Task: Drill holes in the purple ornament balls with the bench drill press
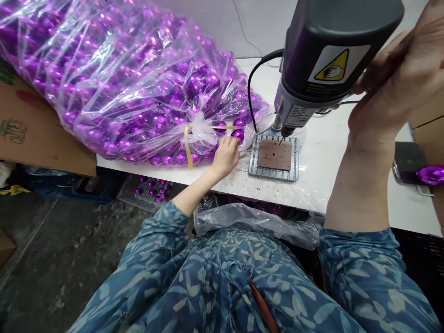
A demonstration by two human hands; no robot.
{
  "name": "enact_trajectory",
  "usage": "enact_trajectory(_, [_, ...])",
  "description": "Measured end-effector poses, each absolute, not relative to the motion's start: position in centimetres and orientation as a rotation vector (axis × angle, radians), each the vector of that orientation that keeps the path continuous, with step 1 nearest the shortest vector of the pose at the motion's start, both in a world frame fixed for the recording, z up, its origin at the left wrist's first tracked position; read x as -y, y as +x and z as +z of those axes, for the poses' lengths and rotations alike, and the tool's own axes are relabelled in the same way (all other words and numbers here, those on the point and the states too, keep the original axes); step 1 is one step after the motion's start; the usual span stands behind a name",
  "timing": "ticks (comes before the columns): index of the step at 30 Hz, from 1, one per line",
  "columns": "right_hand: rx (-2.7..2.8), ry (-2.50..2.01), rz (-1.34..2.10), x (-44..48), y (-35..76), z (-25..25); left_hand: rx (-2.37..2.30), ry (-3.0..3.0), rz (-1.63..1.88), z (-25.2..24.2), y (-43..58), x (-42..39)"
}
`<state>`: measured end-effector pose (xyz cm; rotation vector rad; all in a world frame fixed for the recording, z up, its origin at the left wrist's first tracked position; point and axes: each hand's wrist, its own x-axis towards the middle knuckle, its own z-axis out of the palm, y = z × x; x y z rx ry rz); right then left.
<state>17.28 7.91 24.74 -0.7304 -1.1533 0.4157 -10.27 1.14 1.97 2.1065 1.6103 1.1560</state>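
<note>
My left hand (226, 156) is closed at the front edge of a big clear bag (198, 127) of shiny purple balls. Its fingertips are on a faceted purple ball (237, 135) beside the bag's gathered neck. To the right of that hand stands a bench drill press (308, 83), its bit over a brown board (274, 155) with a small hole. The board lies on a grooved metal base plate (255, 173). High on the right, my right hand (398, 88) is curled by the motor housing; whatever its fingers grip is hidden.
A cardboard box (45, 125) is at the left. Below the table (312, 189) are a tray (144, 192) of purple balls and clear plastic sheeting (256, 215). Another purple ball (432, 175) sits at the right by a dark object (409, 159). Dark specks lie around the base plate.
</note>
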Motion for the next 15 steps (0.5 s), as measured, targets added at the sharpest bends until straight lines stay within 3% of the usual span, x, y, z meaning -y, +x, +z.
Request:
enact_trajectory(6, [1.141,-0.602,0.387,-8.1,17.1,24.7,-1.748,1.878,1.060,2.0,-9.2,-8.7])
enact_trajectory(12, [1.161,-0.548,0.427,-7.8,16.9,24.9,-1.474,1.757,1.329,4.9,-9.8,-4.4])
enact_trajectory(15, [1.152,-0.568,0.411,-8.0,16.9,24.9,-1.220,1.613,1.261,6.4,-9.1,-1.7])
